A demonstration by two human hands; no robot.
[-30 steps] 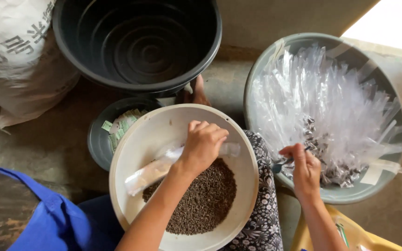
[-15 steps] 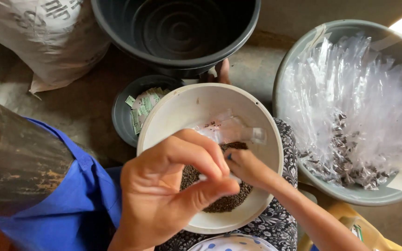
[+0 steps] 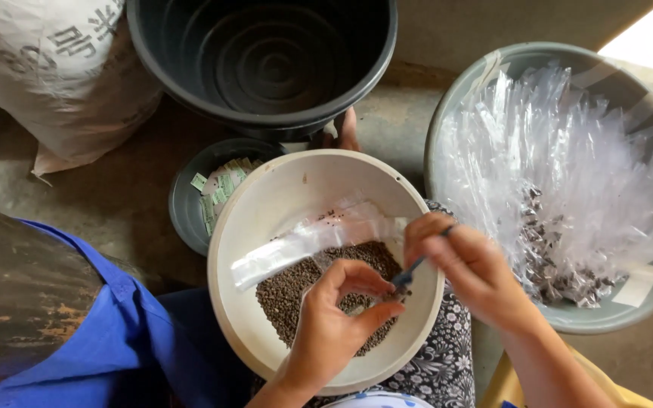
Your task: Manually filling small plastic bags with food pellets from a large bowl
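Clear plastic bag (image 3: pixel 307 240) pinched between left hand (image 3: pixel 334 325) fingers (image 3: pixel 357 276).

cream bowl (image 3: pixel 266 227): smooth matt plastic | long bag (image 3: pixel 304 240): clear glossy film | granules (image 3: pixel 289 291): rough, dull brown | black tub (image 3: pixel 266 60): ridged plastic | sack (image 3: pixel 47 68): woven white cloth

**One head-worn camera, looking straight down from close range**

A single view, taken from the person's head, faces almost vertically down. The cream round plastic bowl (image 3: pixel 266 227) sits at the centre, near the lens. The black round plastic tub (image 3: pixel 190 68) lies at 12 o'clock, the grey round basin (image 3: pixel 485 68) at 2 o'clock. The forearms enter from 6 o'clock. There is no second view with which to share ground.
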